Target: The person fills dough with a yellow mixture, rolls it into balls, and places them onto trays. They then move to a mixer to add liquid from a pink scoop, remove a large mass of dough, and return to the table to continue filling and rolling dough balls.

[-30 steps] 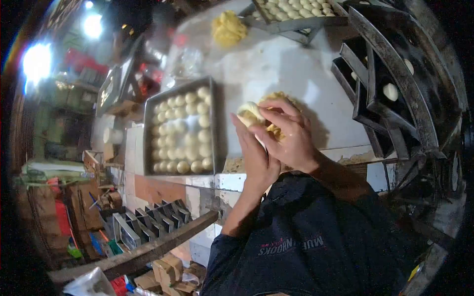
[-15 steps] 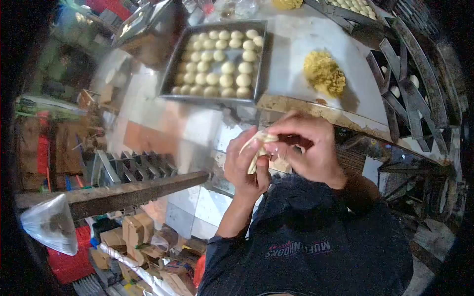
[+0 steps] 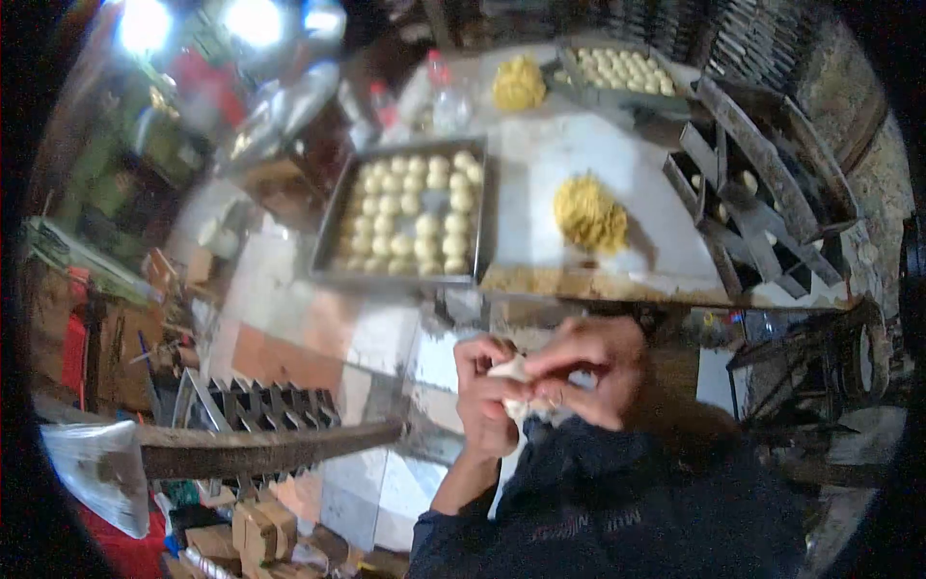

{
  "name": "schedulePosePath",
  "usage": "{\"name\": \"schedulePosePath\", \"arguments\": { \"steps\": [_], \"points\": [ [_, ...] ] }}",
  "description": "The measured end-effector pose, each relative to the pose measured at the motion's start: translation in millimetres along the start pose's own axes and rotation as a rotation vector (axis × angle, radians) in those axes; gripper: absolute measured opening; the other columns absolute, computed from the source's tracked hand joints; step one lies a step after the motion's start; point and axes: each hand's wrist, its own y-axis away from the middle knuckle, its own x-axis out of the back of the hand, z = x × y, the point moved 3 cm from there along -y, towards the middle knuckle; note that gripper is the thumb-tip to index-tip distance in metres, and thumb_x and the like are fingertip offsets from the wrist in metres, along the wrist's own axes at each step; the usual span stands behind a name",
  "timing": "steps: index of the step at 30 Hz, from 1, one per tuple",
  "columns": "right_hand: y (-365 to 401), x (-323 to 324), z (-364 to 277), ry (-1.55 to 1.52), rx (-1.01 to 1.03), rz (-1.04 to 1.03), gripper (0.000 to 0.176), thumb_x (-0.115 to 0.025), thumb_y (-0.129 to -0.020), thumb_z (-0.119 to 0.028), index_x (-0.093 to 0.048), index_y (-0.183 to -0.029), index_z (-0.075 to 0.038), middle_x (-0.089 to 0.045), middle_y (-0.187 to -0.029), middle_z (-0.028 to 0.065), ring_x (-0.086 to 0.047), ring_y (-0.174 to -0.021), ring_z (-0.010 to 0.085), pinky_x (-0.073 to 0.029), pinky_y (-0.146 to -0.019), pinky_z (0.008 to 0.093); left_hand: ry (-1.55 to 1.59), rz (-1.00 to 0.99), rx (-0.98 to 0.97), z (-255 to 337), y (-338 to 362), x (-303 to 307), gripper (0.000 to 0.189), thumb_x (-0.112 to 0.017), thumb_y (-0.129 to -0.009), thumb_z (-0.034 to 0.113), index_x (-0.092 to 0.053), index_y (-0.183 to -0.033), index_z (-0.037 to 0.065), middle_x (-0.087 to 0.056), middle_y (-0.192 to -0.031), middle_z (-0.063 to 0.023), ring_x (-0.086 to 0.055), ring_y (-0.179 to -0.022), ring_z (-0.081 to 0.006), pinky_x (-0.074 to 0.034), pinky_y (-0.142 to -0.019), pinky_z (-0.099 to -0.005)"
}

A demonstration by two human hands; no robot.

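A pale piece of dough (image 3: 514,372) is held in front of the dark shirt, below the table's front edge. My left hand (image 3: 482,405) is closed round it from the left, fingers curled over it. From the right, my right hand (image 3: 598,365) pinches its near side with thumb and fingers; blur hides the exact contact. Beyond my hands, a crumbly yellow mound of filling (image 3: 590,214) lies on the white tabletop (image 3: 526,164). To its left, a dark square tray (image 3: 480,217) holds rows of round dough balls (image 3: 413,183).
A second yellow mound (image 3: 519,83) and another tray of dough balls (image 3: 627,69) are at the back. Metal frames (image 3: 748,207) stand on the right. Plastic bottles (image 3: 449,101) are behind the square tray. A wooden beam (image 3: 280,454) juts in from the left, above boxes (image 3: 262,531).
The view has tilted up, so table and hands sit lower in the picture. The dough, a thin folded flap before, now looks rounder and more gathered between my fingers.
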Motion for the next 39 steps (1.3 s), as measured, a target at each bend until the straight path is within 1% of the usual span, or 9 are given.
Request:
{"name": "schedulePosePath", "arguments": {
  "steps": [3, 8, 12, 16, 26, 28, 34, 37, 39],
  "points": [
    [10, 22, -20, 0.175, 0.154, 0.165, 0.03, -0.077, -0.067, 0.0, -0.067, -0.095, -0.005, -0.067, -0.094, 0.0134, -0.068, -0.082, 0.0246, -0.056, -0.071, 0.0312, 0.003, 0.075, -0.05, 5, -24, -37, 0.033, -0.065, -0.087, 0.036, -0.054, -0.102, 0.008, -0.041, -0.103, -0.0141, -0.046, -0.093, -0.0252, -0.042, -0.079, -0.0371],
    [54, 87, 3, 0.396, 0.407, 0.326, 0.03, -0.079, -0.073, -0.011, -0.063, -0.098, -0.003, -0.063, -0.104, 0.0199, -0.066, -0.08, 0.0257, -0.054, -0.07, 0.035, 0.046, -0.035, 0.007, -22, -30, -125, 0.096, -0.087, -0.063, 0.04, -0.034, -0.134, 0.003, -0.042, -0.112, -0.0121, -0.046, -0.098, -0.0208, -0.043, -0.08, -0.0343],
    [81, 171, 13, -0.176, 0.311, 0.359, 0.022, -0.073, -0.079, -0.015, -0.064, -0.094, -0.001, -0.064, -0.1, 0.0193, -0.066, -0.083, 0.0282, -0.054, -0.072, 0.0359, 0.245, -0.418, -0.118, -36, -66, -221, 0.063, -0.088, -0.063, 0.037, -0.06, -0.105, 0.0, -0.057, -0.09, -0.0093, -0.055, -0.083, -0.022, -0.046, -0.073, -0.0359],
    [99, 257, -2, 0.506, 0.087, 0.147, 0.016, -0.061, -0.082, -0.008, -0.063, -0.097, -0.002, -0.065, -0.096, 0.0157, -0.062, -0.094, 0.0328, -0.052, -0.081, 0.0453, 0.134, -0.334, -0.122, -46, -72, -285, 0.028, -0.076, -0.08, 0.018, -0.054, -0.068, 0.004, -0.054, -0.064, -0.0075, -0.057, -0.061, -0.0226, -0.046, -0.058, -0.0351],
    [139, 344, -18, 0.878, 0.1, -0.108, 0.042, -0.065, -0.08, -0.014, -0.055, -0.119, -0.003, -0.053, -0.117, 0.0212, -0.053, -0.111, 0.0361, -0.047, -0.093, 0.0453, -0.708, -0.746, -0.3, -106, -9, -415, 0.025, -0.062, -0.089, 0.032, -0.055, -0.085, 0.009, -0.048, -0.07, -0.0038, -0.051, -0.065, -0.0231, -0.037, -0.056, -0.0383],
    [138, 370, -21, 0.696, 0.05, -0.047, 0.037, -0.063, -0.084, -0.017, -0.056, -0.118, -0.003, -0.055, -0.116, 0.0203, -0.055, -0.109, 0.0349, -0.048, -0.092, 0.0443, 0.295, -0.862, 0.192, -104, -30, -419, 0.027, -0.073, -0.08, 0.022, -0.054, -0.087, 0.004, -0.057, -0.077, -0.0026, -0.056, -0.072, -0.0202, -0.042, -0.058, -0.0335],
    [80, 479, -4, 0.742, -0.165, 0.327, 0.036, -0.055, -0.092, -0.029, -0.058, -0.108, 0.004, -0.062, -0.093, 0.0157, -0.062, -0.085, 0.0324, -0.049, -0.081, 0.0408, 0.106, -0.791, 0.557, -85, -66, -402, 0.042, -0.081, -0.068, 0.002, -0.061, -0.105, 0.004, -0.049, -0.08, -0.0008, -0.044, -0.07, -0.0081, -0.04, -0.062, -0.0226],
    [76, 507, 58, 0.97, -0.607, -0.36, 0.038, -0.056, -0.092, -0.024, -0.054, -0.119, 0.002, -0.06, -0.115, 0.0172, -0.058, -0.106, 0.0316, -0.045, -0.09, 0.0343, 0.075, -0.754, 0.513, -85, -79, -371, 0.036, -0.079, -0.071, 0.002, -0.061, -0.103, 0.004, -0.048, -0.078, 0.0001, -0.044, -0.07, -0.0079, -0.039, -0.063, -0.0217],
    [88, 505, 57, 1.008, -0.544, -0.398, 0.042, -0.056, -0.091, -0.024, -0.051, -0.124, 0.002, -0.053, -0.127, 0.0183, -0.05, -0.117, 0.033, -0.04, -0.098, 0.0367, 0.093, -0.718, 0.446, -89, -86, -338, 0.031, -0.077, -0.075, 0.004, -0.062, -0.102, 0.005, -0.049, -0.078, -0.0003, -0.044, -0.07, -0.0082, -0.038, -0.064, -0.0229]
  ]
}}
